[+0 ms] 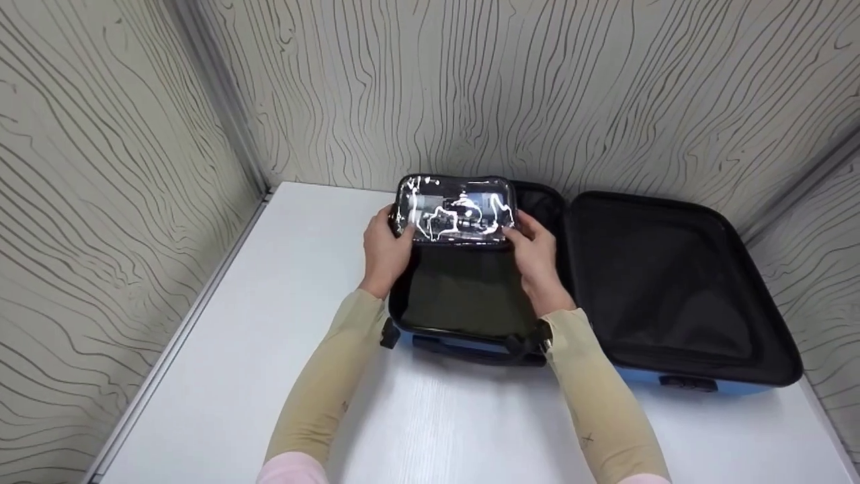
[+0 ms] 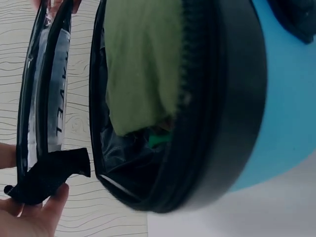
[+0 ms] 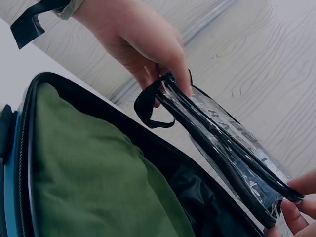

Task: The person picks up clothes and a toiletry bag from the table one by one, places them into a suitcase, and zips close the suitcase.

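Both hands hold a clear plastic toiletry pouch (image 1: 457, 210) with black edging, lifted over the far part of an open suitcase (image 1: 480, 338). My left hand (image 1: 388, 249) grips its left end, thumb on the front face. At the opposite end, my right hand (image 1: 537, 254) pinches the pouch, near a black strap loop (image 3: 145, 106) that shows in the right wrist view. Part of a printed word is visible on the pouch's side in the left wrist view. Below it, folded green cloth (image 3: 94, 168) lies in the suitcase's left half. A small bright green item (image 2: 159, 139) peeks out beside the cloth.
The suitcase's other half (image 1: 665, 282), lined in black, lies open to the right. It has a blue shell and a black latch (image 1: 689, 384). The white table (image 1: 282, 282) ends at patterned wall panels (image 1: 416, 87) behind and at the left.
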`<state>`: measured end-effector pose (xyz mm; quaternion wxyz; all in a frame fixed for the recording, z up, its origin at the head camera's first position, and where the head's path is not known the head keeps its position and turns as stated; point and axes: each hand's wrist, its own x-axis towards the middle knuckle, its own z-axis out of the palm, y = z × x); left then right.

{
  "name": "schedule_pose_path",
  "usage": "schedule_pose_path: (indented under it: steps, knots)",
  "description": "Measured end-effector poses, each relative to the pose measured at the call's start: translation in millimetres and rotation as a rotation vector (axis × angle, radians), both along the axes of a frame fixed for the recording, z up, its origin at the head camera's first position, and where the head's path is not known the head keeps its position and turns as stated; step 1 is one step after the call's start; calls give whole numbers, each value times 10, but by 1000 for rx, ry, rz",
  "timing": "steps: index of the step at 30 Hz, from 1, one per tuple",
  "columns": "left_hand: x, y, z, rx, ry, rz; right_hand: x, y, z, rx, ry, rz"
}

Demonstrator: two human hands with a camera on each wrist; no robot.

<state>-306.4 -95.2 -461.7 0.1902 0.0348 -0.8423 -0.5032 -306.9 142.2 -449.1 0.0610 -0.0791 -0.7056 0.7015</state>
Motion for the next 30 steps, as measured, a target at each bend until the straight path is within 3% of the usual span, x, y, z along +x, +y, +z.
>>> schedule_pose_path:
  steps: [8,16,20,30]
  knots:
    - [-103,44,15,-77,-42,-35,-30,168,-54,-15,-43,16]
    - [-188,137,42,-39,-113,-79,-72,333,-93,-35,-71,46]
    - [-217,207,49,-63,-137,-78,-95,401,-125,-23,-88,41]
    - [-261,328,16,-30,-234,-130,-203,561,-267,-55,-199,46]
